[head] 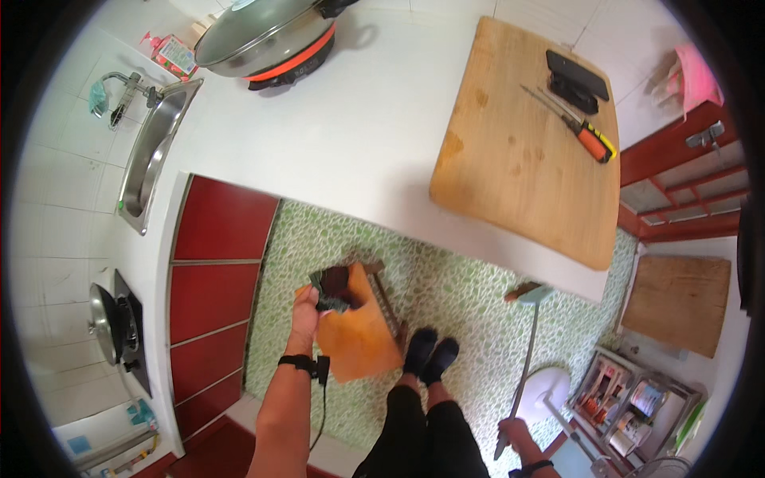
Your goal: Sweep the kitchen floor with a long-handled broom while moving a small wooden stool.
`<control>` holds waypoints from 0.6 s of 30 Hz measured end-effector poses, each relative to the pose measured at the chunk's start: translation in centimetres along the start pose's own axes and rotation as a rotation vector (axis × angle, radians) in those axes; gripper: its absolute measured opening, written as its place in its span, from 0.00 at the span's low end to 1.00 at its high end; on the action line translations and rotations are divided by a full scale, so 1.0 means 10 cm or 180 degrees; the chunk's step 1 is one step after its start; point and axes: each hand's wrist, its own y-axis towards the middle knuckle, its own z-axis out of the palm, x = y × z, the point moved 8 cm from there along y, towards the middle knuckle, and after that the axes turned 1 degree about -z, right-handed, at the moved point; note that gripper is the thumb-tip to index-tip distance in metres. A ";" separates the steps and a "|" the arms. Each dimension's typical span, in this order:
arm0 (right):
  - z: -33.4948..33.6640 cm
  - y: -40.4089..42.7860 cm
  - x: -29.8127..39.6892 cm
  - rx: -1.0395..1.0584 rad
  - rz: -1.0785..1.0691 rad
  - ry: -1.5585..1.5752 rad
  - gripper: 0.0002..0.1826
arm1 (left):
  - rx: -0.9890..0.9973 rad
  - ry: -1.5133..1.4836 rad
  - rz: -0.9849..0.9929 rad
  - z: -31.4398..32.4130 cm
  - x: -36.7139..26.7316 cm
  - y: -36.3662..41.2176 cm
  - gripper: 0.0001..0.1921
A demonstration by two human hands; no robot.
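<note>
My left hand is closed on a dark cloth, which hangs above an orange-topped wooden stool on the floor. At the lower right, my right hand grips a long thin grey pole. The pole's far end reaches a light blue head by the counter's edge, with a brown piece beside it. What that head is, I cannot tell. Each wrist wears a black band.
Ahead is a white counter with a wooden cutting board, on which two screwdrivers lie. An electric pan and a sink are at the left. A shelf rack and round white base stand at the right.
</note>
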 end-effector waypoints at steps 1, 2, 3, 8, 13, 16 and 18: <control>-0.03 -0.01 0.04 -0.0030 -0.0026 0.0097 0.08 | 0.0514 -0.1039 -0.0338 0.17 0.00 -0.07 0.16; -0.05 -0.09 -0.01 -0.0082 0.0068 0.0272 0.08 | 0.0467 -0.0987 -0.0381 0.15 -0.02 -0.22 0.16; -0.14 -0.16 0.04 -0.0199 0.0105 0.0473 0.07 | 0.0855 -0.1274 -0.0287 0.54 -0.22 -0.45 0.17; -0.04 -0.17 0.06 -0.0072 0.0182 0.0675 0.06 | 0.0819 -0.1992 0.0292 0.88 -1.22 -1.17 0.21; -0.09 -0.21 0.10 -0.0122 -0.0040 0.0976 0.06 | 0.1065 -0.1327 0.1537 1.44 -2.54 -1.74 0.22; -0.11 -0.19 0.08 -0.0113 0.0022 0.1006 0.06 | 0.0885 0.1658 0.3067 2.08 -3.03 -1.95 0.22; -0.02 -0.18 0.09 -0.0082 0.0033 0.1094 0.06 | 0.0714 0.3263 0.3813 2.57 -2.91 -1.85 0.20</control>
